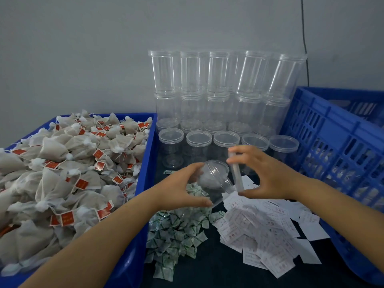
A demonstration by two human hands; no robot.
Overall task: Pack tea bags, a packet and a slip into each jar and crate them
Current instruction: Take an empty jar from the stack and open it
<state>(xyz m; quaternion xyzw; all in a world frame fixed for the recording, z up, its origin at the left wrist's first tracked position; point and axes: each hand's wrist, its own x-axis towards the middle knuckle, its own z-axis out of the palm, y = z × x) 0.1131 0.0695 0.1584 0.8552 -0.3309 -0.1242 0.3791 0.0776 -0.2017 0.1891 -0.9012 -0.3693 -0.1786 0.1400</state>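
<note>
Nearest me, two bare forearms reach in from the bottom edge over a dark surface (207, 273). Between them lies a heap of small green-and-white packets (176, 235), and just right of it a loose spread of white paper slips (259, 229).

Above those heaps, my left hand (182, 186) holds a clear jar (214, 179) tilted on its side, fingers (197, 166) curled over the top and thumb beneath. The jar looks empty, though motion blur makes that uncertain. My right hand (268, 175) pinches its clear lid (235, 171) on edge between thumb and fingers, just beside the jar's mouth.

To the left, a blue tray (145, 183) is piled high with tea bags (62, 173) bearing red tags. To the right stands a blue crate (332, 142), its contents hard to make out. Further back, lidded empty jars (218, 100) are stacked against the wall.

I judge the main risks to be these: the smooth jar could slip from a one-handed hold and scatter the packets or slips below; the lid, held only by its rim, could drop among the slips; and a careless reach could topple the tall jar stack.
</note>
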